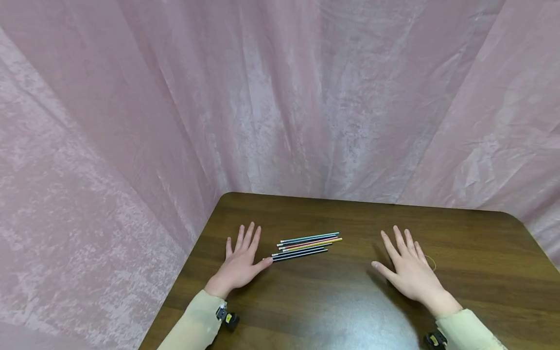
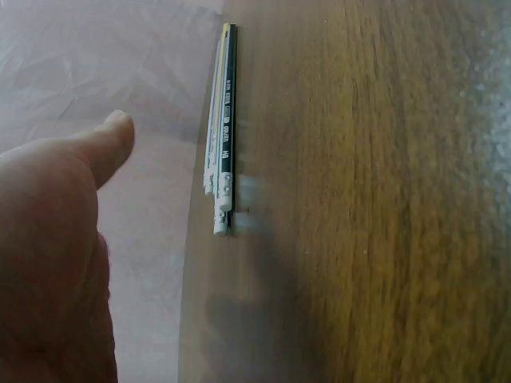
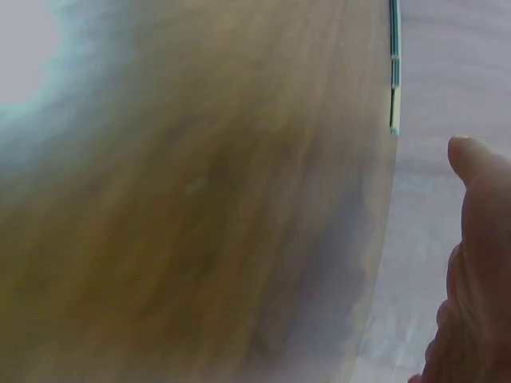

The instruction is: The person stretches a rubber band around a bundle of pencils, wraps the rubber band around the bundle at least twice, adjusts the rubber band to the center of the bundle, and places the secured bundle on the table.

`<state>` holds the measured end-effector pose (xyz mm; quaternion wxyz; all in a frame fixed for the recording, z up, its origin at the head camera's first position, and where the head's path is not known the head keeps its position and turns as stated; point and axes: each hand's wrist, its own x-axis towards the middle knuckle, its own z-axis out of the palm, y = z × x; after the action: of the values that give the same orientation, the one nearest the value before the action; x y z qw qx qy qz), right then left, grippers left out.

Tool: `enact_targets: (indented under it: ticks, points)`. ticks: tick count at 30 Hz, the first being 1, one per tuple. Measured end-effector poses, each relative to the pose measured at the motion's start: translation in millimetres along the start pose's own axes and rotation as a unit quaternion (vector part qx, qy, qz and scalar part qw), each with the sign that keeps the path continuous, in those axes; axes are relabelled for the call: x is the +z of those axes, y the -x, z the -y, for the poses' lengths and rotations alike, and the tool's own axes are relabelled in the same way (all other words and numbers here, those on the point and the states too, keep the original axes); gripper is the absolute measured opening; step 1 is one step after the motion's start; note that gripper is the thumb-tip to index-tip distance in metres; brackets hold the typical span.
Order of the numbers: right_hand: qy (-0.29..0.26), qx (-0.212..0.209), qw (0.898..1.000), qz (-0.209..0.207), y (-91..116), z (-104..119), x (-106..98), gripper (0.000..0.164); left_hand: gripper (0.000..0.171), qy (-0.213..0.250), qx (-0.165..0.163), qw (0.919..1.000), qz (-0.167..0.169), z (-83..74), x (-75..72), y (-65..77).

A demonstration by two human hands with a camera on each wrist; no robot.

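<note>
spreading left hand: palm down, fingers straight and fanned wide toward twelve to one o'clock in the head view, thumb out toward two; it holds nothing.
left thumb: overlaps the nearest eraser ends from the head; the left wrist view shows a gap between them.
right hand: palm down, flat and fully fanned, fingers toward eleven o'clock, thumb toward ten; it too has hold of nothing, and its shadow falls on the table.
forearms: the left comes in from seven o'clock, the right from five, both in pale sleeves with a small black device at each wrist.
pencils: a loose, nearly parallel bundle between the hands, closer to the left, at about two o'clock from it; white erasers face nine, other ends nearly three.
thin yellow loop: just beside the right hand, at two o'clock.
pink curtain: hangs behind the table at twelve.
</note>
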<state>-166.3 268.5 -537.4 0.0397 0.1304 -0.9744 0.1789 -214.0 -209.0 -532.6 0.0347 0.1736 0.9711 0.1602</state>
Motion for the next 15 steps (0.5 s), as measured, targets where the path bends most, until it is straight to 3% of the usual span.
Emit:
enact_targets:
  ticks: [4, 11, 15]
  points:
    - [-0.005, -0.026, 0.999, 0.02, -14.0, 8.9, 3.1, 0.092, 0.099, -0.001, -0.007, 0.9999, 0.008, 2.0, -1.1, 6.1]
    - [-0.017, -0.104, 0.994, 0.031, -40.4, 22.6, 17.8, 0.086, 0.102, -0.021, -0.021, 0.9989, 0.037, 8.8, 5.7, 3.3]
    - [-0.012, -0.115, 0.993, 0.028, -51.6, 31.4, 25.2, 0.085, 0.102, -0.031, -0.018, 0.9986, 0.039, 8.2, 8.5, 1.2]
